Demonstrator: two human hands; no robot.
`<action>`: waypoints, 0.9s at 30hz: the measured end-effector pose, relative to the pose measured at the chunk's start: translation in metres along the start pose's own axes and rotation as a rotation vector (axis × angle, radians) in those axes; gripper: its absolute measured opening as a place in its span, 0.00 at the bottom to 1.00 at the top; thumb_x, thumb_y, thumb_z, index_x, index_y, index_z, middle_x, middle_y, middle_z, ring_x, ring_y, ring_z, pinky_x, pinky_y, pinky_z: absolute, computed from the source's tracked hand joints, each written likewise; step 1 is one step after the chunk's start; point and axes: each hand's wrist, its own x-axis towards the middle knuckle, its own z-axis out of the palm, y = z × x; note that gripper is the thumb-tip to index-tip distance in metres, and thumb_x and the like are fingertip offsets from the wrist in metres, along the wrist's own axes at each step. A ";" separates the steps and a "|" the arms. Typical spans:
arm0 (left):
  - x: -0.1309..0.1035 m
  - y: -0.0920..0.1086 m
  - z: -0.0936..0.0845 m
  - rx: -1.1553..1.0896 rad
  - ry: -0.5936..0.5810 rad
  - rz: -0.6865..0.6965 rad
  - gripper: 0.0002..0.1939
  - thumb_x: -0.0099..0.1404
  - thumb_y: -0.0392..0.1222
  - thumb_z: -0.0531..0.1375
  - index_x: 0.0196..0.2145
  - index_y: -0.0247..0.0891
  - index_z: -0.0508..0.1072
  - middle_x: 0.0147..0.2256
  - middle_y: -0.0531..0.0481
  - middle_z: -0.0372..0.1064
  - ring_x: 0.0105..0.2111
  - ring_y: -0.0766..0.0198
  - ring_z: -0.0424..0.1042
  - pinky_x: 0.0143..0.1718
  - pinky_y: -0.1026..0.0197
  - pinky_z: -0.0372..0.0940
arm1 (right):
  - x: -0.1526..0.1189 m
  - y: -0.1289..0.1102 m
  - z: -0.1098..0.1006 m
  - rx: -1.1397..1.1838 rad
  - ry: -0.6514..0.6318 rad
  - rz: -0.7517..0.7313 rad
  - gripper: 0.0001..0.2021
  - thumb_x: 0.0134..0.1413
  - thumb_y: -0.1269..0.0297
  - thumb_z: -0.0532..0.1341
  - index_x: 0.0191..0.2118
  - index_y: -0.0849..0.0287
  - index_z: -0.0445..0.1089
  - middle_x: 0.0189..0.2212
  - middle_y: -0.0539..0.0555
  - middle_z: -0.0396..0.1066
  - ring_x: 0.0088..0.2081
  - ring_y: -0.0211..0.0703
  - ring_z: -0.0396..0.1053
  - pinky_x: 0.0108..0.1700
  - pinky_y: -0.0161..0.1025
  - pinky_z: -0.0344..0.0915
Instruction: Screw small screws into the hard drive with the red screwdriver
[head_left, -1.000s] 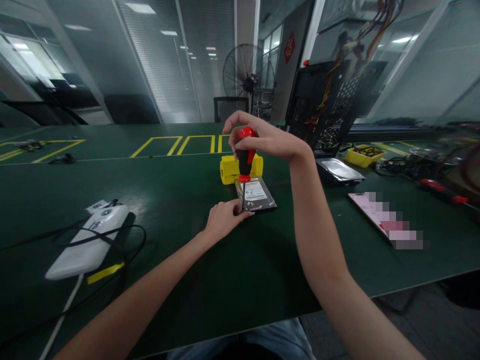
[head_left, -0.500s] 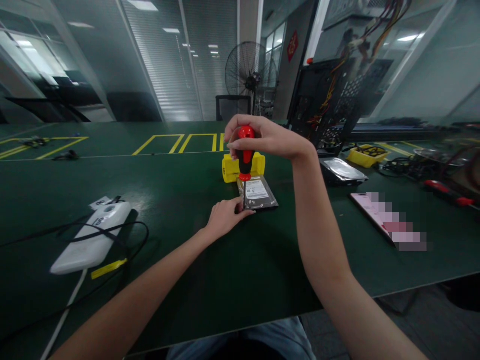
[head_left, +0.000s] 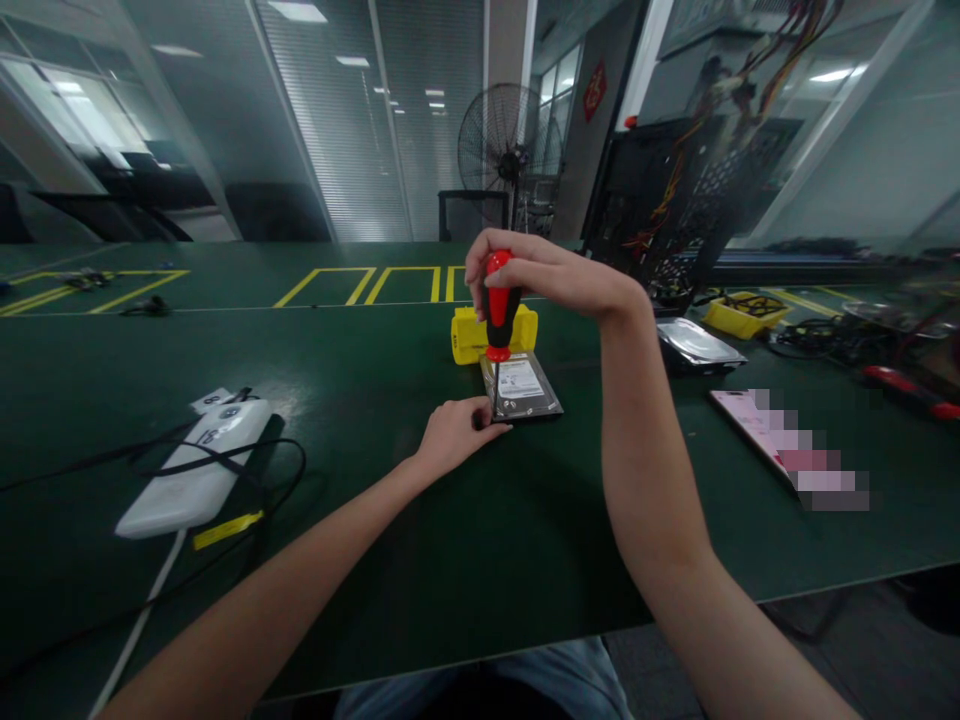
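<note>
A small hard drive (head_left: 529, 392) with a white label lies flat on the green table. My left hand (head_left: 451, 438) grips its near left corner, the thumb along the front edge; the other fingertips are partly hidden. My right hand (head_left: 551, 270) holds a red and black screwdriver (head_left: 501, 320) from above, fingers round the top of the handle. The screwdriver stands nearly upright, its shaft reaching down to the drive's near left corner beside my left fingers. Right behind the drive is a yellow plastic bin (head_left: 466, 338).
At left lies a white power strip (head_left: 202, 470) with black cables. To the right are a larger hard drive (head_left: 697, 345), a phone (head_left: 757, 430), another yellow bin (head_left: 742, 315) and a second red screwdriver (head_left: 907, 390). A black computer case (head_left: 645, 190) stands behind them.
The view has shifted slightly, moving everything a little to the right. My right thumb and fingers have changed position on the screwdriver handle. My left hand stays at the drive's corner.
</note>
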 end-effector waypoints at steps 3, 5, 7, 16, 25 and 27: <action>0.000 0.000 0.000 -0.021 -0.001 0.005 0.16 0.60 0.53 0.59 0.26 0.38 0.66 0.25 0.54 0.67 0.25 0.65 0.67 0.24 0.64 0.56 | 0.001 0.002 -0.001 -0.021 -0.023 -0.048 0.07 0.58 0.70 0.52 0.42 0.64 0.60 0.35 0.52 0.66 0.36 0.34 0.67 0.39 0.34 0.66; 0.000 -0.001 -0.001 -0.036 -0.001 0.012 0.16 0.60 0.53 0.59 0.25 0.38 0.66 0.25 0.54 0.67 0.25 0.65 0.66 0.24 0.64 0.56 | 0.001 0.003 -0.002 -0.067 -0.009 -0.069 0.07 0.58 0.68 0.54 0.41 0.64 0.62 0.35 0.52 0.66 0.36 0.34 0.67 0.40 0.33 0.65; 0.000 -0.001 -0.001 -0.054 -0.002 0.016 0.16 0.60 0.53 0.60 0.25 0.38 0.65 0.25 0.54 0.67 0.25 0.65 0.66 0.24 0.64 0.56 | 0.000 0.003 -0.003 -0.118 0.011 -0.075 0.08 0.57 0.65 0.57 0.39 0.64 0.63 0.35 0.52 0.67 0.37 0.34 0.67 0.39 0.32 0.65; -0.001 -0.001 0.000 -0.086 0.011 0.060 0.14 0.61 0.50 0.60 0.26 0.37 0.66 0.26 0.54 0.67 0.25 0.66 0.65 0.24 0.64 0.55 | 0.000 0.002 -0.004 -0.222 0.056 -0.094 0.10 0.53 0.63 0.61 0.37 0.65 0.66 0.35 0.54 0.69 0.36 0.35 0.66 0.38 0.33 0.65; 0.001 -0.003 0.001 -0.085 0.027 0.056 0.15 0.60 0.51 0.60 0.24 0.37 0.65 0.25 0.54 0.66 0.25 0.65 0.64 0.25 0.64 0.54 | 0.005 0.009 -0.002 -0.395 0.112 -0.147 0.13 0.58 0.59 0.56 0.42 0.64 0.67 0.37 0.52 0.66 0.36 0.34 0.62 0.39 0.33 0.61; 0.001 -0.004 0.002 -0.097 0.024 0.046 0.16 0.60 0.52 0.60 0.24 0.37 0.65 0.25 0.54 0.66 0.25 0.66 0.64 0.25 0.64 0.54 | 0.005 0.007 -0.001 -0.379 0.107 -0.118 0.13 0.60 0.58 0.53 0.41 0.64 0.67 0.36 0.52 0.66 0.37 0.35 0.62 0.40 0.33 0.60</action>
